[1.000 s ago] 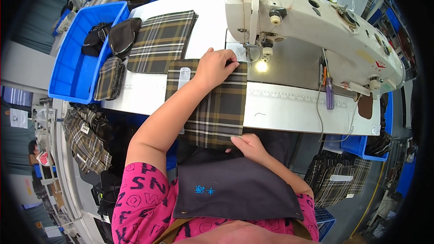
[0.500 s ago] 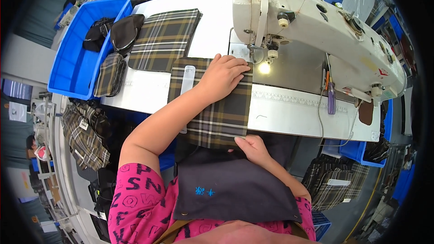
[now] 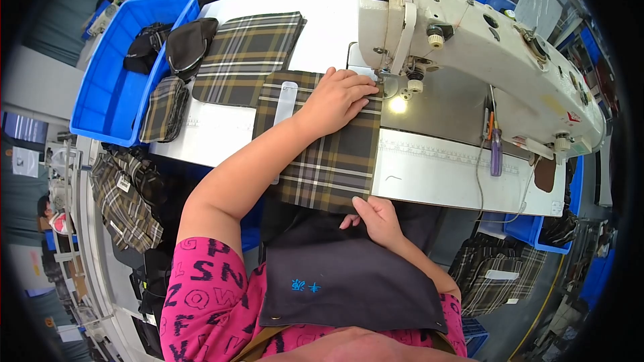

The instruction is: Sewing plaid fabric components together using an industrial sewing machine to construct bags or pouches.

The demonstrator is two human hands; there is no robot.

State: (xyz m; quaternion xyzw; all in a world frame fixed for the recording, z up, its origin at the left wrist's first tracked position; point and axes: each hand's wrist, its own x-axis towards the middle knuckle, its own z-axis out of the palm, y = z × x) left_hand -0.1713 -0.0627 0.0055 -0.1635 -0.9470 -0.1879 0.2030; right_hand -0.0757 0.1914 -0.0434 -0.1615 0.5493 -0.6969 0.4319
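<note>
My left hand (image 3: 341,97) lies palm down on a plaid fabric piece (image 3: 322,171), fingers extended over its far right corner beside the needle and presser foot of the white sewing machine (image 3: 456,33). A translucent plastic strip (image 3: 286,99) lies on the piece, partly under my forearm. My right hand (image 3: 376,218) is at the piece's near right corner, thumb at the edge, fingers apart below it. Another plaid piece (image 3: 241,50) lies behind at the left, with a smaller plaid stack (image 3: 163,114) and a dark curved piece (image 3: 188,47).
A blue bin (image 3: 100,107) sits at the left end of the table (image 3: 436,181). A purple screwdriver (image 3: 496,161) is by the machine bed. Another bin (image 3: 530,224) is below at the right. Plaid fabrics (image 3: 121,208) hang at the lower left; more are piled (image 3: 490,275) at the lower right.
The plaid piece under my left hand has shifted up and right toward the presser foot, with that hand moving along. My right hand's fingers show more below the near edge.
</note>
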